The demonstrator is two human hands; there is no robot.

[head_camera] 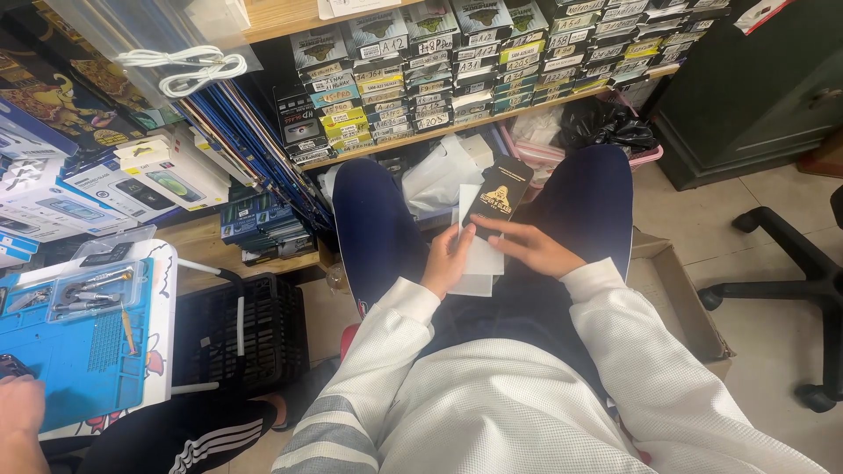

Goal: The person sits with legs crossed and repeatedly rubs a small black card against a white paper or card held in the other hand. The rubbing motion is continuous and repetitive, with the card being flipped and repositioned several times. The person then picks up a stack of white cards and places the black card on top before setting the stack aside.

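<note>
I sit with dark blue trousers, and both hands meet over my lap. My left hand [450, 258] grips a white flat sleeve [481, 256] at its left edge. My right hand [529, 247] lies on the sleeve from the right, fingers touching the lower end of a slim black box with a gold emblem [499, 195]. The black box sticks out of the top of the white sleeve, tilted to the right. Both forearms wear white knitted sleeves.
Shelves ahead hold rows of small labelled boxes [457, 61]. A black plastic crate [237, 329] stands at my left. A blue work mat with tools [79, 342] lies far left, with another person's hand [18, 408] and leg beside it. An office chair base [790, 281] stands right.
</note>
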